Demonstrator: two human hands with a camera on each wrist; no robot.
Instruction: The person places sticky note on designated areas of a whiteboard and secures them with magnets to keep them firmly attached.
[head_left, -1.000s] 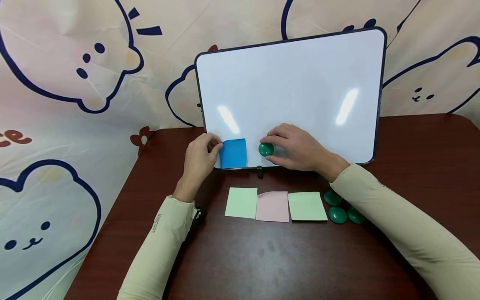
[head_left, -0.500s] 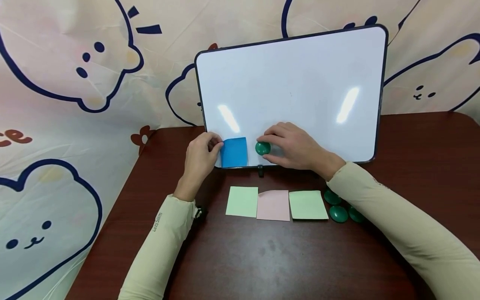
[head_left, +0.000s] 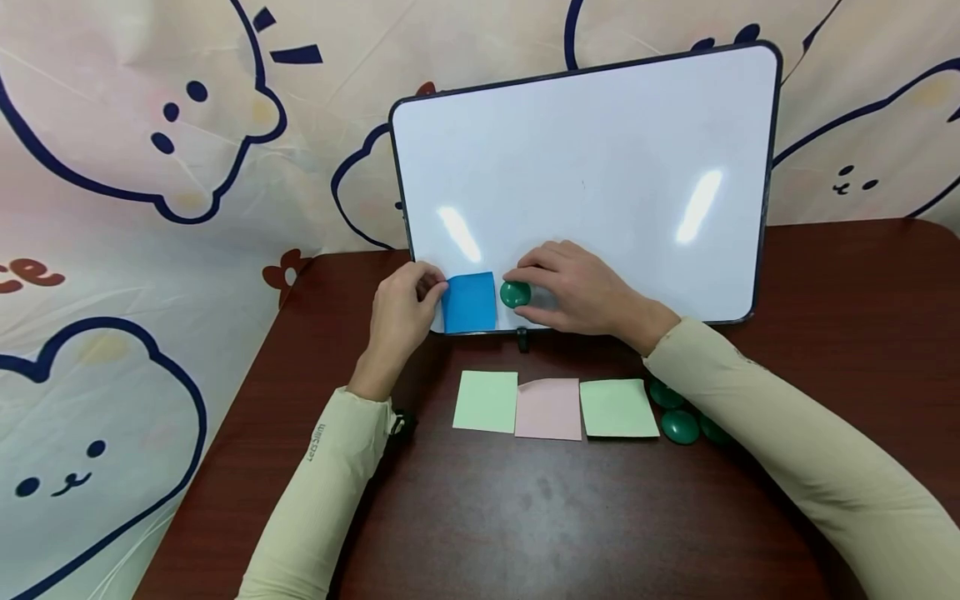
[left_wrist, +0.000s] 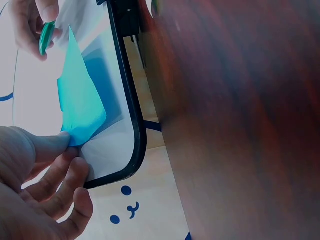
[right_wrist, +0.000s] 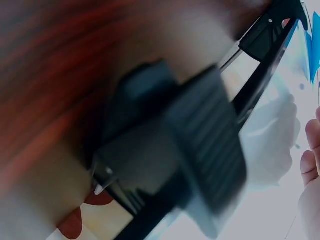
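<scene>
The left hand [head_left: 402,312] pinches a blue sticky note [head_left: 470,302] by its left edge, at the lower left corner of a framed whiteboard [head_left: 600,167]. In the left wrist view the note [left_wrist: 82,107] stands partly off the board and throws a shadow on it. Just right of the note, the right hand [head_left: 581,287] holds a round green magnet [head_left: 515,294] between thumb and fingers. That magnet [left_wrist: 46,37] appears edge-on in the left wrist view. At the right wrist view's edge only some fingers [right_wrist: 311,167] show; the magnet is out of sight there.
On the dark wooden table [head_left: 540,517] lie a green note [head_left: 485,402], a pink note [head_left: 548,408] and another green note [head_left: 618,408] in a row. Several green magnets [head_left: 680,427] sit beside them, partly under the right forearm. A black clip [head_left: 522,339] juts from the board's lower edge.
The right hand has slid left along the board with the green magnet, closer to the blue note. The left hand stays at the note's edge. The head view has shifted slightly.
</scene>
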